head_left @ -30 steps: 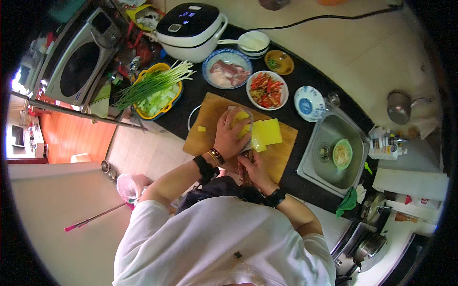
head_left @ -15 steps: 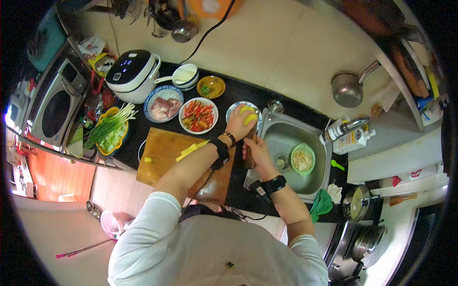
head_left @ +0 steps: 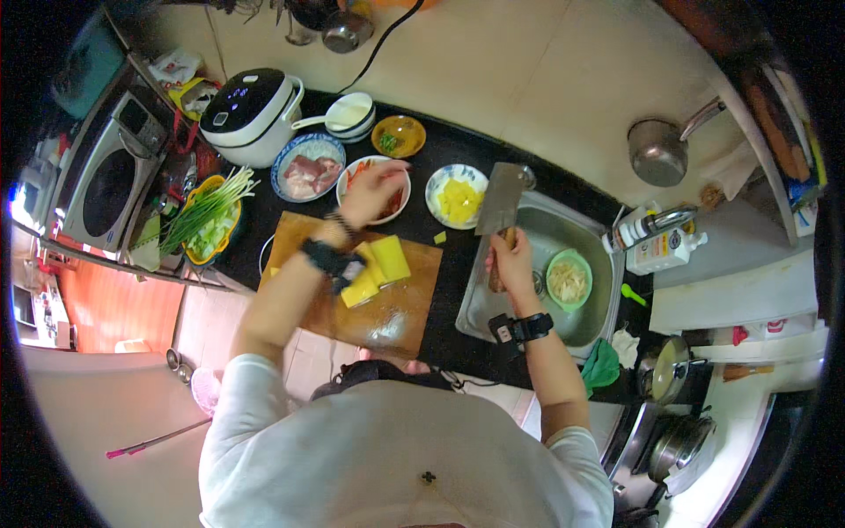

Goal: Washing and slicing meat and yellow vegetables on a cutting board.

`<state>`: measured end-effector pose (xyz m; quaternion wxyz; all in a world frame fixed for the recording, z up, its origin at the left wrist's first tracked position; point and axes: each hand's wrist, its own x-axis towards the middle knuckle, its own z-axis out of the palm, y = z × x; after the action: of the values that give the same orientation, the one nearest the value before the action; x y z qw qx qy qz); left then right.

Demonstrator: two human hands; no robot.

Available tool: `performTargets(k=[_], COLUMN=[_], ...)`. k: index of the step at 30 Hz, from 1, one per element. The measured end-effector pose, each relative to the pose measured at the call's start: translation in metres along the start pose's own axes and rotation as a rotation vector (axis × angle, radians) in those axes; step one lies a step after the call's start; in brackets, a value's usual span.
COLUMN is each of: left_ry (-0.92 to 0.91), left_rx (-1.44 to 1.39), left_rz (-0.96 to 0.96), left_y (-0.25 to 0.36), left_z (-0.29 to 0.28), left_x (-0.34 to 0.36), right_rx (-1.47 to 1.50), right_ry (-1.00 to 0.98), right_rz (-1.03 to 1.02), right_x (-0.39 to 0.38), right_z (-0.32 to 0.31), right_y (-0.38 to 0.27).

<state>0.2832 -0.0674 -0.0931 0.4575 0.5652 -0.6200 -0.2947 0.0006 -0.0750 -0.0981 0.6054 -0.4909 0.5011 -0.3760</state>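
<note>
My left hand [head_left: 374, 195], a little blurred, is over the white bowl of cut red peppers [head_left: 404, 195]; its fingers look apart and I see nothing in them. Below it on the wooden cutting board [head_left: 352, 326] lie thick yellow slices, perhaps potato [head_left: 390, 259], partly hidden by my left forearm. My right hand [head_left: 515, 264] grips the wooden handle of a cleaver [head_left: 502, 198], its broad blade pointing away from me near the sink's left edge. Left of the blade, smaller yellow pieces [head_left: 459, 201] fill a patterned plate [head_left: 433, 183]. One small yellow bit [head_left: 440, 238] rests by the board's upper right corner.
At right is a steel sink [head_left: 607, 304] holding a green bowl [head_left: 587, 299] of pale shreds. Raw meat [head_left: 310, 174] on a blue-rimmed plate, a brown bowl [head_left: 414, 132] and a rice cooker [head_left: 251, 114] line the back. Greens [head_left: 211, 229] sit at left; a pan [head_left: 666, 370] stands right.
My left hand has moved leftward from the plate to above the pepper bowl, leaving yellow pieces on the plate. My right hand has shifted right, and the cleaver now shows fully, raised blade-forward.
</note>
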Motion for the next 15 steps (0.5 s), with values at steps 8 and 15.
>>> performTargets(k=[8, 15], left_ry=[-0.195, -0.277], left_rx=[1.006, 1.082], left_rz=[-0.612, -0.375], left_y=[-0.046, -0.087], left_z=[-0.144, -0.114], left_x=[-0.186, -0.206], right_rx=[-0.132, 0.003], right_ry=[-0.006, 0.057], right_rz=[0.017, 0.06], right_x=[-0.045, -0.067], right_z=[0.005, 0.024], right_y=[0.025, 0.036])
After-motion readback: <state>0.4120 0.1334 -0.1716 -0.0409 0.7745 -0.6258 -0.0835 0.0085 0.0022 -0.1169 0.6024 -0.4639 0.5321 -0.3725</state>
